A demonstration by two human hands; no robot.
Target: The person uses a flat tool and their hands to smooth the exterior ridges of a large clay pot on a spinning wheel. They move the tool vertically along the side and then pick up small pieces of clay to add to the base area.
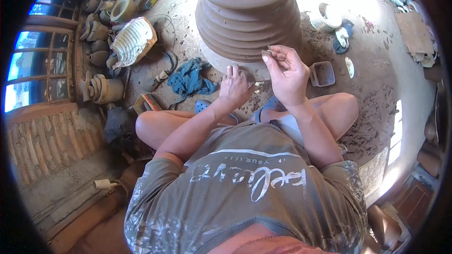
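A large ribbed clay pot (249, 28) with a thick rim and a wide dark mouth stands upright in front of me on a round, pale base (214, 61). My left hand (235, 87) reaches to the near edge of this base, just under the pot, its fingers stretched out and holding nothing visible. Close to the pot's lower right side, my right hand (289, 73) is raised. Between its thumb and fingers it pinches a small piece of clay (267, 53).
A teal cloth (190, 77) lies left of the base. To the right are a clear plastic tub (323, 74), a pale bucket (326, 18) and a cloth (343, 37). A white ribbed form (134, 40) and several small pots (106, 89) crowd the left side.
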